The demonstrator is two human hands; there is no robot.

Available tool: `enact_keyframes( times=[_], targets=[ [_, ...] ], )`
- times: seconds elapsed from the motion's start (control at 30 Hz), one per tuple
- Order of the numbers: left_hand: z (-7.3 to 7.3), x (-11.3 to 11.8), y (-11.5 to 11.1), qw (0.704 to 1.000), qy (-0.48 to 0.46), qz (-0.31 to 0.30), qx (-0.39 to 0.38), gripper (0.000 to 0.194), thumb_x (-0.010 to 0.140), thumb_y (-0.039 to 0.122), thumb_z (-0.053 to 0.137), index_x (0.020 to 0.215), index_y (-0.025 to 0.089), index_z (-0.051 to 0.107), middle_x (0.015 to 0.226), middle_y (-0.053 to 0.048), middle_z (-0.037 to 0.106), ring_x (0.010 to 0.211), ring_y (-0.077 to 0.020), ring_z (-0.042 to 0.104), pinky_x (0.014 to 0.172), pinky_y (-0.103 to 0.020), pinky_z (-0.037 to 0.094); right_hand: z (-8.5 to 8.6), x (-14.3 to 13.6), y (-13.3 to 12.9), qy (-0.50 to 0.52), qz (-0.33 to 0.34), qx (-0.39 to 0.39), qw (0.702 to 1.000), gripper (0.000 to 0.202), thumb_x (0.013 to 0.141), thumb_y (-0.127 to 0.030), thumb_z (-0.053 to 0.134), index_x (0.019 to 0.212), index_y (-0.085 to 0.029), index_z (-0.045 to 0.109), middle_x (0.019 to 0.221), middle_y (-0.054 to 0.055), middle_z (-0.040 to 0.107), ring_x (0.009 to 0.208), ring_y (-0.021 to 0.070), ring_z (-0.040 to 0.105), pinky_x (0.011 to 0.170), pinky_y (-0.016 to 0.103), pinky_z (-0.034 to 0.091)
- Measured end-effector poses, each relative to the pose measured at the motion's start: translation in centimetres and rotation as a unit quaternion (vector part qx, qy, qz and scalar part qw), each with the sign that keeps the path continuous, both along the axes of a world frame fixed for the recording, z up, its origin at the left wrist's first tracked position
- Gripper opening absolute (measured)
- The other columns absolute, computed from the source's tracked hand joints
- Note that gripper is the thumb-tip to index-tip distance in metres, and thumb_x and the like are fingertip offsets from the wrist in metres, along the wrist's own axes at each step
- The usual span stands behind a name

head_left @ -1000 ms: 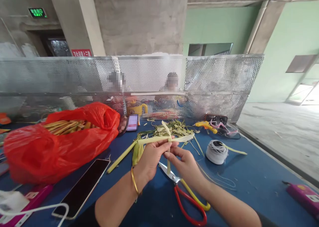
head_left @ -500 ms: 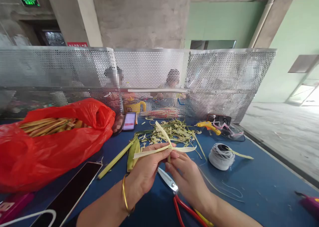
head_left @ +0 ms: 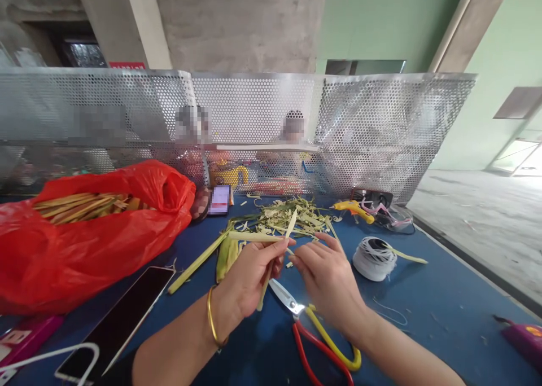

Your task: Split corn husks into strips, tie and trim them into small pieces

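Note:
Pale green leaf strips cross one another above the table, pinched where they meet by my left hand, which wears a gold bangle. One strip points left, another stands up, and a third hangs below the fingers. Just to the right, my right hand is closed on a narrow strip end near the crossing; its fingertips partly hide it. Under the hands lie scissors with one red and one yellow handle, blades pointing up and left. Behind them is a heap of leaf scraps.
A red plastic bag of dried strips fills the left, beside a dark phone. A white string spool, yellow glue gun and glasses lie right. A perforated metal screen stands behind, people beyond it.
My right hand has moved right and up from the crossing, now gripping a strip end. The strips have turned in my left hand, and more of the scissors' yellow handle shows.

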State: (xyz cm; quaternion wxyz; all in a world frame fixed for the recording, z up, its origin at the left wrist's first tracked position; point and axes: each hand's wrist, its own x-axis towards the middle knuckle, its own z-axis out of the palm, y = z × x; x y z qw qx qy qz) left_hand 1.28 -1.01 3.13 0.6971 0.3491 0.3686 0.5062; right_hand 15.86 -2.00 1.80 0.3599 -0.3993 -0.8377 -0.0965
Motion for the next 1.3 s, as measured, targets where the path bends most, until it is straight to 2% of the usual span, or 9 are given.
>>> enact_keyframes(
  times=[0.17,0.3,0.47,0.73,0.9,1.0,1.07,1.17,1.3],
  targets=[
    [-0.2,-0.1,0.3,0.998,0.050,-0.013,0.037,0.026,0.057,0.037,0.078,0.061,0.013,0.068,0.049,0.004,0.045,0.047,-0.0051,0.037,0.048,-0.022,0.025,0.1,0.2,0.4,0.082,0.065,-0.154,0.982,0.039,0.095,-0.033,0.037,0.063,-0.019,0.054,0.059,-0.001,0.054,0.062,0.0129,0.050,0.083,0.033,0.039],
    [0.0,-0.5,0.2,0.990,0.084,-0.097,0.050,0.031,0.066,0.043,0.071,0.057,0.014,0.063,0.048,0.004,0.043,0.044,-0.0052,0.033,0.046,-0.024,0.022,0.8,0.5,1.3,0.341,0.078,-0.384,0.854,0.043,0.082,-0.058,0.050,0.071,-0.017,0.060,0.067,0.002,0.059,0.066,0.0148,0.052,0.064,0.028,0.040],
    [-0.7,-0.3,0.1,0.981,0.121,-0.139,0.068,0.031,0.070,0.044,0.067,0.065,0.013,0.068,0.044,0.007,0.036,0.042,-0.0047,0.026,0.044,-0.024,0.017,1.0,0.0,1.3,0.492,0.111,-0.468,0.726,0.038,0.065,-0.051,0.071,0.060,-0.016,0.058,0.053,-0.001,0.054,0.054,0.0097,0.044,0.057,0.025,0.036],
    [-1.0,-0.1,0.2,0.966,0.209,-0.139,0.069,0.024,0.065,0.038,0.065,0.063,0.015,0.068,0.041,0.008,0.029,0.042,-0.0061,0.019,0.046,-0.026,0.011,0.1,0.5,2.4,0.452,0.059,-0.465,0.759,0.036,0.063,-0.051,0.065,0.055,-0.017,0.056,0.048,-0.001,0.050,0.047,0.0111,0.044,0.052,0.027,0.036],
    [-1.1,-0.1,0.1,0.952,0.234,-0.177,0.084,0.040,0.073,0.052,0.060,0.066,0.014,0.071,0.043,0.007,0.031,0.043,-0.0062,0.021,0.047,-0.026,0.014,1.0,2.5,3.5,0.436,-0.083,-0.149,0.884,0.033,0.072,-0.043,0.061,0.094,-0.019,0.063,0.080,0.003,0.057,0.073,0.0166,0.053,0.068,0.032,0.042],
    [-1.2,0.3,-0.3,0.941,0.254,-0.201,0.102,0.043,0.077,0.053,0.056,0.065,0.013,0.071,0.043,0.007,0.032,0.043,-0.0068,0.024,0.047,-0.026,0.017,1.6,2.7,2.7,0.281,-0.040,-0.154,0.947,0.024,0.079,-0.039,0.057,0.087,-0.020,0.068,0.083,0.005,0.061,0.080,0.0178,0.055,0.075,0.033,0.041],
    [-1.2,0.6,-0.7,0.930,0.276,-0.214,0.112,0.037,0.075,0.047,0.059,0.063,0.014,0.069,0.044,0.006,0.034,0.044,-0.0072,0.027,0.048,-0.026,0.019,1.5,2.1,2.1,0.212,0.026,-0.289,0.933,0.026,0.080,-0.042,0.056,0.075,-0.019,0.068,0.072,0.003,0.060,0.071,0.0162,0.054,0.066,0.030,0.040],
    [-1.4,1.1,-1.1,0.906,0.334,-0.226,0.126,0.029,0.074,0.037,0.061,0.055,0.015,0.063,0.044,0.007,0.034,0.045,-0.0075,0.029,0.047,-0.026,0.020,0.9,1.0,1.5,0.216,0.100,-0.463,0.854,0.031,0.074,-0.046,0.060,0.064,-0.017,0.061,0.058,-0.001,0.052,0.055,0.0115,0.046,0.052,0.025,0.034],
    [-1.9,1.1,-1.0,0.876,0.410,-0.209,0.149,0.034,0.071,0.035,0.065,0.045,0.015,0.055,0.043,0.008,0.027,0.044,-0.0061,0.022,0.046,-0.026,0.016,0.3,0.4,1.7,0.329,0.090,-0.465,0.817,0.035,0.071,-0.046,0.061,0.054,-0.018,0.048,0.049,-0.006,0.040,0.047,0.0072,0.034,0.047,0.023,0.026]
  ],
)
